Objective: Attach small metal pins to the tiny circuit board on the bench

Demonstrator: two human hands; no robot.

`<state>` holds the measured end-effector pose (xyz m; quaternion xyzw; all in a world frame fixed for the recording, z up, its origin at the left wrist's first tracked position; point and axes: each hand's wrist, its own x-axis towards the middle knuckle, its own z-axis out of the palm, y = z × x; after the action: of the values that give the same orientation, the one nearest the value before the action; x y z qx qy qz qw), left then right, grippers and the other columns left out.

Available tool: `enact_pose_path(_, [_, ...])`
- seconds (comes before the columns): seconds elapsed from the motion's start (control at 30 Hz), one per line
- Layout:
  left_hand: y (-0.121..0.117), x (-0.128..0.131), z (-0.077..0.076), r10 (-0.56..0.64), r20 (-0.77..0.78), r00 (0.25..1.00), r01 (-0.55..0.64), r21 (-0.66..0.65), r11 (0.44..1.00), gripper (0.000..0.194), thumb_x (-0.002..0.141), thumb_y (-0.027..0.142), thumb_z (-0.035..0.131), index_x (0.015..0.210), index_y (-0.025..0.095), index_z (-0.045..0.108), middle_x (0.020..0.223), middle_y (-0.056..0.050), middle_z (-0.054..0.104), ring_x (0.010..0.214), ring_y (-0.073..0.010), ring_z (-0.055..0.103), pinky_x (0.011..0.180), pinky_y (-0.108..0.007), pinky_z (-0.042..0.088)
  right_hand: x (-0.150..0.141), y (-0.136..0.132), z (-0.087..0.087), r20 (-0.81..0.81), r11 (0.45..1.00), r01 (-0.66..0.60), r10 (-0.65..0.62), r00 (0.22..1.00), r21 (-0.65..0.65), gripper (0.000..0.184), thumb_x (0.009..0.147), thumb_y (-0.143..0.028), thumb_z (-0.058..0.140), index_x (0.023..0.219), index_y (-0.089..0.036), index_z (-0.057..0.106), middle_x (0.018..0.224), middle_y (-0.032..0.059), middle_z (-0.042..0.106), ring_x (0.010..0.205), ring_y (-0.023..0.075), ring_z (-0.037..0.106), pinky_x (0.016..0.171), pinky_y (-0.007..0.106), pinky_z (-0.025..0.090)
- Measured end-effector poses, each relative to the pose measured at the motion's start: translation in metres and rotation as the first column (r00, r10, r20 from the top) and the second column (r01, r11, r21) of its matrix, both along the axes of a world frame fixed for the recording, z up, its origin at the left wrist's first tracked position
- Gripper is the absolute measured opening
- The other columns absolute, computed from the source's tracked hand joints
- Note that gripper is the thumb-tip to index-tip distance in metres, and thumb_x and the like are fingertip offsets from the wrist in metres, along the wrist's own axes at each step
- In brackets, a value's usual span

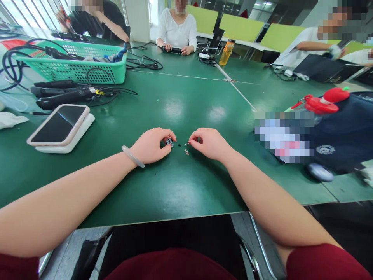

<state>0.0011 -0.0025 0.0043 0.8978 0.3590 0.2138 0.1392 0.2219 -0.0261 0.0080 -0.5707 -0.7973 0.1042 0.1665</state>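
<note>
Nearest, on the green table (186,186), loose pale pieces (187,152) are seen. Just beyond, a small board (169,142) is held in curled fingers of the left hand (153,146); a thin pale sliver (187,144) is pinched by the right hand (211,144). Farther left, a phone (60,124) is stacked on a white slab (80,133), with a green basket (115,74) placed beyond.
</note>
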Motion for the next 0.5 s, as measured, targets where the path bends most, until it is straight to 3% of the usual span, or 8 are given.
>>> enact_pose_path(0.17, [-0.0001,-0.0002,-0.0006,0.007,0.017,1.0,-0.007,-0.003,1.0,0.021,0.077,0.025,0.051,0.093,0.019,0.064,0.085,-0.003,0.067,0.081,-0.0189,0.059,0.078,-0.033,0.046,-0.0021,-0.0017,0.0004,0.155,0.998,0.062,-0.059,0.986,-0.016,0.016,0.083,-0.022,0.055,0.082,-0.021,0.071,0.085,0.0027,0.067,0.077,0.0164,0.057,0.065,0.028,0.039])
enact_pose_path(0.3, [0.0003,-0.0005,-0.0019,0.003,0.029,1.0,-0.003,0.001,1.0,0.02,0.077,0.023,0.052,0.092,0.019,0.064,0.085,-0.002,0.067,0.081,-0.0182,0.06,0.079,-0.033,0.046,-0.0064,-0.0067,0.0044,0.158,1.0,0.003,0.001,0.987,-0.027,0.012,0.082,-0.023,0.059,0.085,-0.022,0.071,0.088,0.0019,0.067,0.081,0.0161,0.058,0.069,0.028,0.041])
enact_pose_path(0.5, [0.0009,-0.0003,-0.0023,0.01,0.027,1.0,-0.01,-0.011,1.0,0.02,0.078,0.025,0.052,0.094,0.019,0.064,0.086,-0.003,0.067,0.081,-0.0184,0.06,0.078,-0.033,0.047,-0.0084,-0.0091,0.0037,0.205,0.993,-0.078,0.096,0.974,-0.092,0.009,0.081,-0.025,0.062,0.078,-0.023,0.07,0.086,0.0012,0.066,0.075,0.0145,0.058,0.063,0.027,0.039])
